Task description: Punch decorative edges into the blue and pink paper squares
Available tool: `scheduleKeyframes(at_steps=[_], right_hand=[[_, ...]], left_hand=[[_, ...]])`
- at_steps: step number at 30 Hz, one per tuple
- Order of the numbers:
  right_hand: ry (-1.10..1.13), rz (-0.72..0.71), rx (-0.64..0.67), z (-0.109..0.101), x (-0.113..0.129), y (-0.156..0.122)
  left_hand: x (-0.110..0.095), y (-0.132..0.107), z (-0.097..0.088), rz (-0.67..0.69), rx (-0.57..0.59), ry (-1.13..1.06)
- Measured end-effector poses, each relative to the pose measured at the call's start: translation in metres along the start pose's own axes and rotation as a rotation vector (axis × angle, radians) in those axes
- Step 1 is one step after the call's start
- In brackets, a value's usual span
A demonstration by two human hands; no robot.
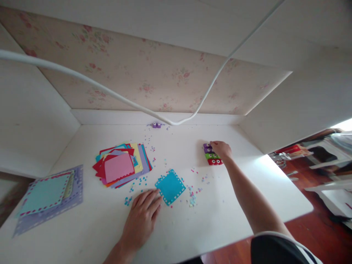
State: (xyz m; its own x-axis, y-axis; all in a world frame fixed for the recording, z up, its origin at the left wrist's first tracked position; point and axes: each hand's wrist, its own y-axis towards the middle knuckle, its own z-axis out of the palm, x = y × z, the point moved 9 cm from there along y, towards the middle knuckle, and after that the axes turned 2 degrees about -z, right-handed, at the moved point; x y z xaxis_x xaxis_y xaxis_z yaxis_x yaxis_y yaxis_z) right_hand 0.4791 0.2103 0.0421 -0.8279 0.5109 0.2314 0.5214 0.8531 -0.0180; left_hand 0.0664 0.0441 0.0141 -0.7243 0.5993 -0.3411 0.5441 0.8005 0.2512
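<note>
My left hand (143, 211) lies flat on the white table, fingers stretched out, with its fingertips at the left corner of a blue paper square (170, 187). Small holes run along the edges of that square. At the right, my right hand (222, 149) has its fingers closed at the top of a group of small craft punches (211, 156) in purple, green and red, with round white buttons. The fingers seem to grip a purple punch at the back, partly hidden by them. Tiny punched paper dots (192, 200) lie scattered around the blue square.
A pile of coloured paper sheets (119, 168) lies left of centre. Hole-edged sheets (46, 192) lie at the far left. Two purple punches (156, 125) stand by the back wall. A white cable (110, 94) hangs across the view. The table's front edge runs below.
</note>
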Motion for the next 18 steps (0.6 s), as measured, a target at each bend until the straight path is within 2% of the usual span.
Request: scheduleKeyframes(at_steps=[3, 6, 11, 15, 18], right_hand=[[-0.009, -0.064, -0.045, -0.009, 0.019, -0.002], [0.015, -0.206, -0.043, -0.010, 0.062, -0.009], [0.076, -0.554, 0.196, 0.026, 0.171, -0.029], [0.064, -0.680, 0.260, 0.053, 0.246, -0.031], [0.036, -0.739, 0.276, 0.068, 0.289, -0.026]], left_hand=[[0.000, 0.001, 0.000, -0.008, 0.017, 0.001], [-0.001, 0.003, -0.003, -0.013, 0.014, -0.001], [-0.003, 0.005, -0.010, -0.006, -0.023, -0.034], [-0.001, 0.005, -0.011, -0.026, -0.008, -0.059], [0.001, 0.005, -0.012, -0.049, -0.009, -0.089]])
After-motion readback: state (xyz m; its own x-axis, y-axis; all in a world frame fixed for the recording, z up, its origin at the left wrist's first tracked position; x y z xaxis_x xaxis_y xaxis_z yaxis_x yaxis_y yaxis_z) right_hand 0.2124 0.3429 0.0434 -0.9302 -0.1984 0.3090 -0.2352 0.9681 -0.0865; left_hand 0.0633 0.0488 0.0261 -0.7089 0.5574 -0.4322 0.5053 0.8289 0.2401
